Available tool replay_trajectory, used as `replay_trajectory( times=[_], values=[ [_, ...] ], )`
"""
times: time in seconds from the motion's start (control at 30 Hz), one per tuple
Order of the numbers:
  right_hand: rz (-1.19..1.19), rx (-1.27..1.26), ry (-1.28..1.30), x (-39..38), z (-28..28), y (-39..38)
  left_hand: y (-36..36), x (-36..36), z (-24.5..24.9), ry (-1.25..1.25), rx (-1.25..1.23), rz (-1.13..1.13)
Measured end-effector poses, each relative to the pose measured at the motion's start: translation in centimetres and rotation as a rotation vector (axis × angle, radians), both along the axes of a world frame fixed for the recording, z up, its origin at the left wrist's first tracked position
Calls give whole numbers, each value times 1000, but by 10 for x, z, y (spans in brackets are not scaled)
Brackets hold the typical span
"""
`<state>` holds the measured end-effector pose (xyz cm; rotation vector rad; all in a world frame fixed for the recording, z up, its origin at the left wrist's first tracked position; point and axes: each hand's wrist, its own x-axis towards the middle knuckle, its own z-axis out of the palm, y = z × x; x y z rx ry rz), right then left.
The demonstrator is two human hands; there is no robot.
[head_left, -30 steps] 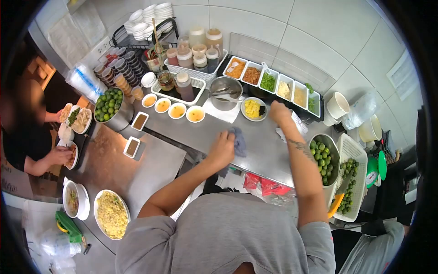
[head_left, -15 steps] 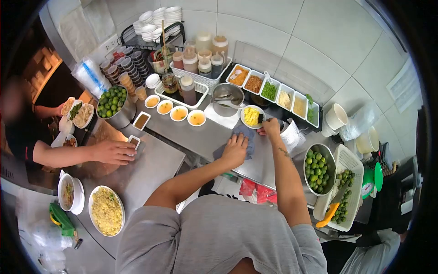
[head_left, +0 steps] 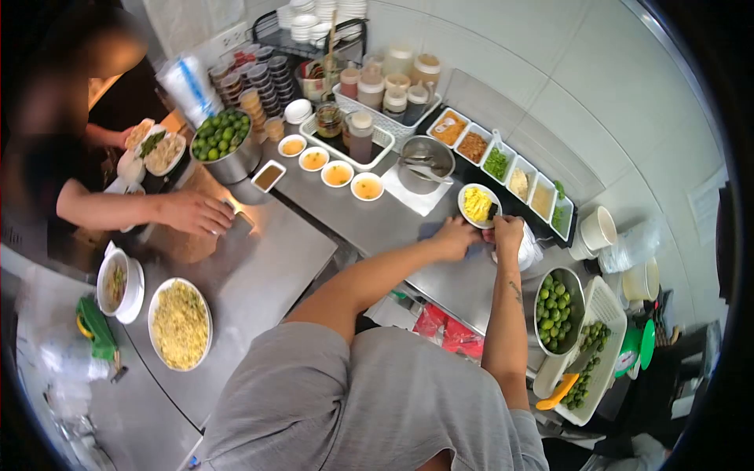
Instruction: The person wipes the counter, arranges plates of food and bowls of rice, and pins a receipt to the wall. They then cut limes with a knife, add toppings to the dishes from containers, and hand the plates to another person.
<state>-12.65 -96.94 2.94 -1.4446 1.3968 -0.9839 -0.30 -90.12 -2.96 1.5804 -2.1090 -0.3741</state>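
Observation:
A small white bowl of chopped yellow food [head_left: 476, 204] stands on the steel counter, a dark piece at its right rim. My right hand [head_left: 506, 233] is closed at the bowl's near right edge, fingertips at the rim. Just below the bowl, my left hand [head_left: 453, 240], slightly blurred, presses on a blue-grey cloth [head_left: 476, 250] that shows only in patches around it. Behind the bowl sits a metal pot [head_left: 426, 157] with ladles in it, on a white sheet. White plastic wrapping [head_left: 531, 253] lies beside my right wrist.
White trays of toppings [head_left: 495, 162] line the back. Several soup cups [head_left: 338, 173] stand left. A pot of limes [head_left: 558, 310] and a white basket [head_left: 611, 310] with an orange-handled knife [head_left: 558, 392] are right. A co-worker's hand [head_left: 196, 213] holds a small dish by fried rice [head_left: 180, 323].
My view has turned. The bowl and my right hand have shifted slightly right along the counter. My left hand and the cloth have moved right, closer to the bowl. The co-worker's dish has tilted.

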Motion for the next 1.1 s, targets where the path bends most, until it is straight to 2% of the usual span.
replay_trajectory(
  times=[0.07, 0.17, 0.27, 0.33, 0.43, 0.47, 0.53, 0.57, 0.63, 0.7, 0.8, 0.9, 0.97, 1.07, 1.1],
  values=[
    [47, 53, -42, -1, -16, -10, 39, -6, -3, 26, -47, -152],
    [15, 51, 27, 6, -30, -15, 85, 10, 4, 107, 7, -156],
    [33, 97, 7, 10, -39, -18, 126, 50, 35, 63, 18, 83],
    [41, 124, -32, 10, -53, -25, 159, 85, 60, 141, 12, 336],
    [-6, -13, 127, 10, -35, 0, 207, 152, 75, 55, -86, 581],
    [-97, -259, 500, 6, -40, 0, 219, 174, 69, 60, -85, 687],
    [-136, -491, 516, 18, -21, 31, 236, 214, 45, -38, -145, 898],
    [-160, -607, 521, 26, -14, 45, 237, 231, 25, -74, -133, 934],
    [182, -704, 388, 48, -34, 46, 231, 258, -6, -144, -118, 1004],
    [450, -926, 406, 80, -37, 54, 215, 248, -5, -254, -78, 991],
    [557, -914, 532, 110, -50, 58, 195, 239, -13, -237, -110, 923],
    [528, -852, 552, 114, -63, 51, 188, 209, -11, -249, -73, 844],
    [502, -836, 586, 117, -59, 52, 189, 178, -8, -237, -141, 713],
    [435, -792, 642, 130, -42, 50, 189, 142, 17, -49, -19, 641],
    [445, -804, 644, 132, -43, 48, 185, 138, 22, -101, -30, 706]
  ],
)
